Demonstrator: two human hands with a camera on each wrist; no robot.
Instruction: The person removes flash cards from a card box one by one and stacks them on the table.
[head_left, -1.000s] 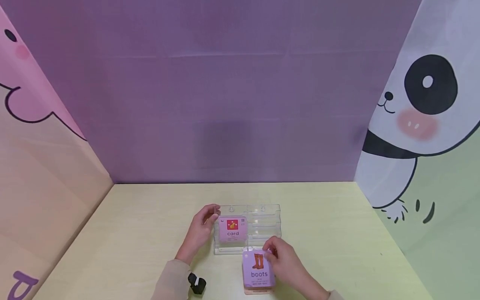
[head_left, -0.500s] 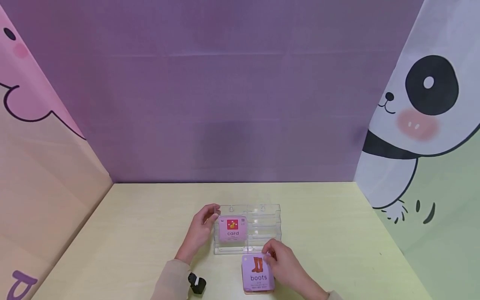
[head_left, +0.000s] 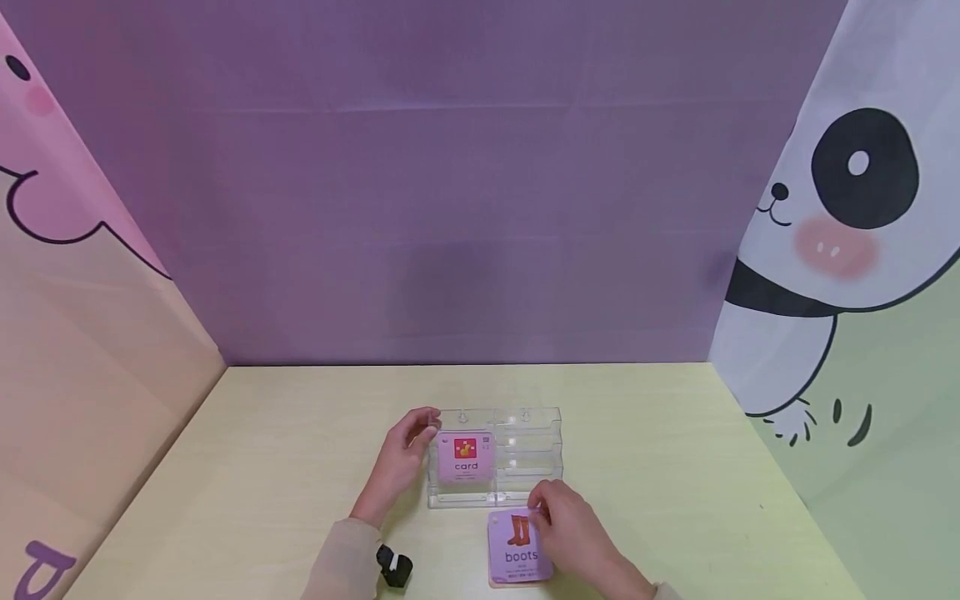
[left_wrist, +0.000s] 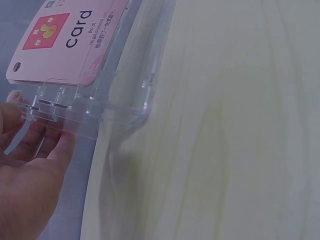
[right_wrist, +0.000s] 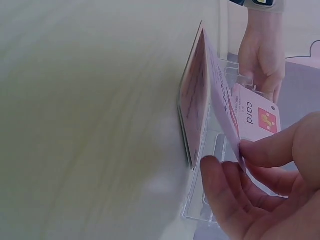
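A clear plastic card rack (head_left: 528, 433) with stepped rows stands on the table. My left hand (head_left: 401, 462) grips its left edge; in the left wrist view its fingers curl round the plastic. In the rack's left half sits a pink flashcard (head_left: 466, 457) reading "card". Just in front of the rack, my right hand (head_left: 573, 533) pinches a purple flashcard (head_left: 517, 550) reading "boots" by its upper right edge. The right wrist view shows this card tilted away from a thin stack of flashcards (right_wrist: 192, 102) beneath it, their lower edges close together.
Pale wooden table (head_left: 675, 483) with a purple backdrop (head_left: 480, 208) behind it. Printed side panels stand left and right, the right one with a panda (head_left: 862, 250). A small black device (head_left: 394, 568) shows beside my left sleeve.
My right hand has moved slightly towards me with the boots card, then a little to the right. The left hand and the rack have stayed put.
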